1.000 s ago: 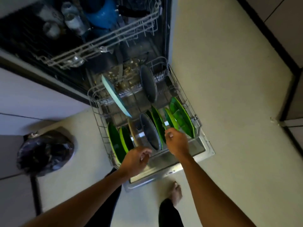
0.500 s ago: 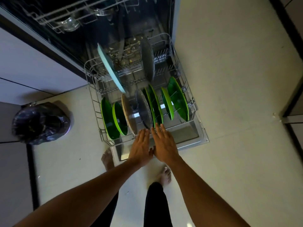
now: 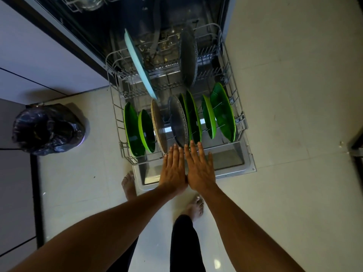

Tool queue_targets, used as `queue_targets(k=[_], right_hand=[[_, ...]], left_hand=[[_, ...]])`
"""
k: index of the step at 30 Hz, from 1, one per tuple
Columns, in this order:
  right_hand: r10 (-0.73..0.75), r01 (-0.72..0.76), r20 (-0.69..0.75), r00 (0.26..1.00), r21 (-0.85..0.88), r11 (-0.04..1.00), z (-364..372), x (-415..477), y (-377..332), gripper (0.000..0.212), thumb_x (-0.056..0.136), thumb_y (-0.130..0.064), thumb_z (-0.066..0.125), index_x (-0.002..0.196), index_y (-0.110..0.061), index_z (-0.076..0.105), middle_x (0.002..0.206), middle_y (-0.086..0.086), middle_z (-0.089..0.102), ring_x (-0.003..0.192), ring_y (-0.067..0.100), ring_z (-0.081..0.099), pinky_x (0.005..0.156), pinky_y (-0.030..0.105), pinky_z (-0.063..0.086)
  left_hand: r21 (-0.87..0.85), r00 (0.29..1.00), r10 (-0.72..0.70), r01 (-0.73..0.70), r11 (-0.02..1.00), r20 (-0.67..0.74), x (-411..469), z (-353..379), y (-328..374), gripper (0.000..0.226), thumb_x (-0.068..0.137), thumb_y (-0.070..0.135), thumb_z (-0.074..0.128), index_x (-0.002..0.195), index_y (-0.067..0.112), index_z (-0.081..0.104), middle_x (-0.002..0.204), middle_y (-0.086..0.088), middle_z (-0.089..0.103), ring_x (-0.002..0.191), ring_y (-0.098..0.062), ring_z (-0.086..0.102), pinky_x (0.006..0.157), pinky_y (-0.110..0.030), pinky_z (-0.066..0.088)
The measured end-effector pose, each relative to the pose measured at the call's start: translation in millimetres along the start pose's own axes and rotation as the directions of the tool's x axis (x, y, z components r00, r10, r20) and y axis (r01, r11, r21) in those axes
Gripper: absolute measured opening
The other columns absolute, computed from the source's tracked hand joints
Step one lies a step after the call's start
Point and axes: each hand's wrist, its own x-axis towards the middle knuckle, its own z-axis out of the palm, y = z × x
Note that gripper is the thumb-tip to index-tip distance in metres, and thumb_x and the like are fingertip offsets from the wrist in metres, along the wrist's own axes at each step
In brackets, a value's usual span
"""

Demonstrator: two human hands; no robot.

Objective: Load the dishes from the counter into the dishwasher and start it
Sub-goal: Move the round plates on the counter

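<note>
Left hand (image 3: 173,169): flat with straight fingers, and it holds nothing. It lies right beside the right hand, and the two touch at the thumbs.
Right hand (image 3: 199,167): also flat, and it holds nothing.
Bottom rack (image 3: 115,122): pulled out over the open door (image 3: 225,160). Its front edge is at the fingertips of both hands. I cannot tell if they press on it.
Plates: they stand on edge in the rack, just past the fingertips. A gray plate (image 3: 177,122) is nearest, with green plates (image 3: 222,112) on both sides of it. A blue tray (image 3: 139,63) leans farther back.
Step, I think: both hands look set to push the rack in.
What could go wrong: a fast push could make the plates knock together or tip over, since they stand close. The blue tray leans a lot and might bump the top rack (image 3: 86,2). The bare feet (image 3: 127,185) under the hands are close to the door.
What differs: one second ago the fingers were curled and the right hand was up at a green plate. Now both hands are flat, side by side and lower, at the front of the rack.
</note>
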Motion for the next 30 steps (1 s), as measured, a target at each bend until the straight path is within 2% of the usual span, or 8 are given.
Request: queue_targets(k=[3,7,11,14,17,22,27,30], right_hand=[[0.003,-0.003,0.014,1.0,0.004,1.0,-8,13,-1,0.106,0.094,-0.045,0.057,0.154,-0.018,-0.026,0.16,0.008,-0.035,0.148,0.032,-0.029,0.123,0.055,0.001],[0.023,-0.025,0.04,0.999,0.045,0.999,-24,38,-7,0.114,0.091,-0.044,0.064,0.148,-0.02,-0.032,0.16,0.007,-0.035,0.148,0.031,-0.029,0.124,0.055,0.007],[0.04,-0.041,0.08,0.996,0.019,0.999,-49,65,-11,0.123,0.087,-0.044,0.07,0.145,-0.021,-0.036,0.156,0.004,-0.041,0.147,0.031,-0.032,0.122,0.054,0.004],[0.052,-0.054,0.105,0.993,0.017,0.998,-63,87,-15,0.115,0.092,-0.034,0.066,0.151,-0.021,-0.031,0.151,0.003,-0.046,0.146,0.03,-0.034,0.124,0.054,0.004],[0.068,-0.07,0.078,0.995,0.022,0.997,-73,115,-19,0.102,0.098,-0.035,0.057,0.153,-0.022,-0.029,0.151,0.003,-0.046,0.145,0.029,-0.036,0.123,0.056,0.005],[0.069,-0.071,0.052,0.996,0.042,0.997,-98,160,-23,0.11,0.093,-0.03,0.064,0.154,-0.022,-0.026,0.158,0.003,-0.039,0.146,0.03,-0.034,0.123,0.057,0.004],[0.072,-0.067,-0.114,0.991,0.046,0.997,-118,208,-30,0.099,0.094,-0.04,0.061,0.16,-0.017,-0.009,0.166,0.008,-0.019,0.152,0.033,-0.016,0.121,0.058,0.017],[0.086,-0.078,-0.217,0.972,0.044,0.996,-128,235,-36,0.087,0.089,-0.041,0.065,0.158,-0.011,0.023,0.166,0.016,0.014,0.152,0.039,0.015,0.107,0.06,0.04]], left_hand=[[0.026,1.0,0.002,-0.002,1.0,0.019,12,-9,-6,0.098,0.084,0.069,0.014,0.151,0.009,-0.024,0.157,-0.014,-0.032,0.145,-0.028,-0.031,0.122,-0.047,-0.006],[0.096,0.999,0.011,-0.014,0.995,0.032,35,-27,-17,0.102,0.092,0.062,0.04,0.15,0.009,-0.025,0.157,-0.013,-0.033,0.144,-0.028,-0.031,0.122,-0.046,-0.008],[0.171,0.999,-0.003,-0.003,0.985,0.037,61,-51,-29,0.107,0.092,0.052,0.052,0.149,0.009,-0.027,0.153,-0.012,-0.037,0.142,-0.028,-0.033,0.121,-0.045,-0.011],[0.215,1.0,-0.022,0.018,0.977,0.019,81,-61,-32,0.107,0.091,0.056,0.05,0.149,0.008,-0.027,0.154,-0.016,-0.036,0.142,-0.031,-0.034,0.121,-0.046,-0.011],[0.165,0.999,-0.037,0.038,0.986,-0.006,106,-74,-36,0.1,0.094,0.053,0.042,0.148,0.006,-0.028,0.154,-0.017,-0.036,0.142,-0.032,-0.034,0.121,-0.047,-0.009],[0.133,0.998,0.007,0.003,0.991,-0.069,145,-101,-58,0.1,0.095,0.036,0.051,0.148,0.006,-0.028,0.154,-0.016,-0.036,0.143,-0.03,-0.033,0.122,-0.045,-0.009],[0.185,0.993,0.081,-0.064,0.981,-0.082,194,-131,-84,0.113,0.087,0.042,0.063,0.151,0.005,-0.023,0.157,-0.018,-0.03,0.145,-0.034,-0.028,0.122,-0.046,-0.007],[0.198,0.988,0.124,-0.103,0.975,-0.092,219,-148,-97,0.112,0.088,0.054,0.059,0.153,0.003,-0.017,0.159,-0.02,-0.025,0.147,-0.035,-0.022,0.123,-0.047,-0.005]])
